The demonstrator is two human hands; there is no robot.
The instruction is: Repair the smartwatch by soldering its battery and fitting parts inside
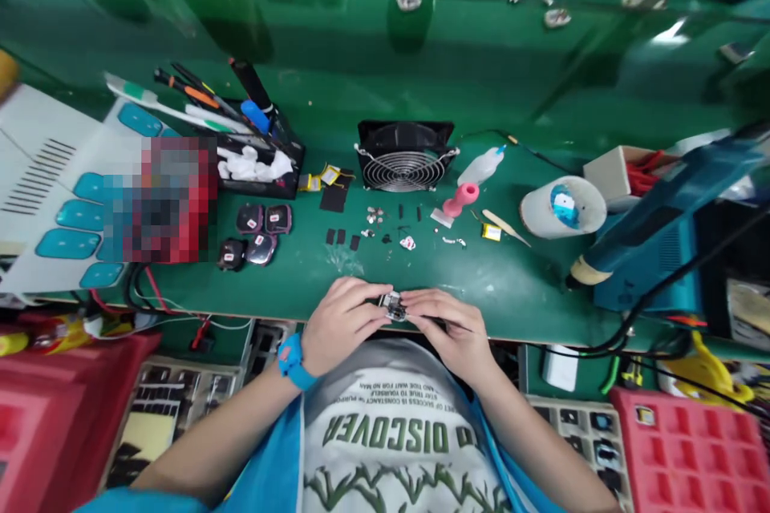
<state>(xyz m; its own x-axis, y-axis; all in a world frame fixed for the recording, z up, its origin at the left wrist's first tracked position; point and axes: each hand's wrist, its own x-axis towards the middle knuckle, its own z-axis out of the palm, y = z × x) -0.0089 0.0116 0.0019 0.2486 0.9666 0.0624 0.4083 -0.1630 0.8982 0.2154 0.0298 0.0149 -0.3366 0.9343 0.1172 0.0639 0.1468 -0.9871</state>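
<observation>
A small black-and-silver electronic assembly [394, 307] is held over the bench's front edge, close to my body. My left hand [344, 322] grips its left side between thumb and fingertips, and a blue band circles that wrist. From the other side, my right hand [452, 330] pinches the same assembly with thumb and fingers. The fingertips hide part of it, so its exact kind is unclear. Beyond my hands, small loose parts lie on the green bench, among them a white-and-red piece [407, 243] and thin black rectangles [341, 236].
A fan [406, 160] stands at the back. Several dark rounded cases [262, 249] and a tool holder [282, 184] are on the left. Toward the right are a pink bottle-shaped item [462, 198], a yellow battery [491, 232], a white tub [529, 208] and a blue heat gun [655, 204] with cables.
</observation>
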